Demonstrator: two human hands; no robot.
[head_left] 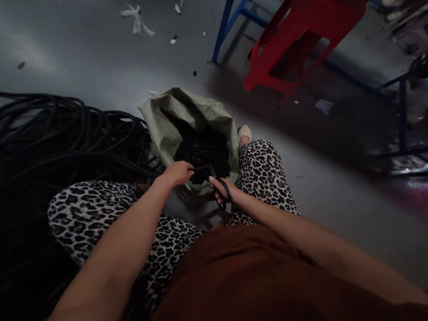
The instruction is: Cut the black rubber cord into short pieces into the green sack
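Note:
My right hand (226, 189) is closed through the black handles of a pair of scissors (219, 185), blades pointing up and left. My left hand (178, 173) is closed in a pinch on a thin black piece of tubing (199, 168) that reaches toward the scissor blades. Both hands hover over the mouth of an open greenish woven sack (187, 114) on the floor between my knees. Inside the sack lies a heap of short black cut pieces (205, 154).
A big tangle of black hose or cable (37, 148) covers the floor at left. A red stool (298, 26) and blue metal frames (231, 17) stand at the upper right. Scraps of white plastic (137, 18) litter the grey floor.

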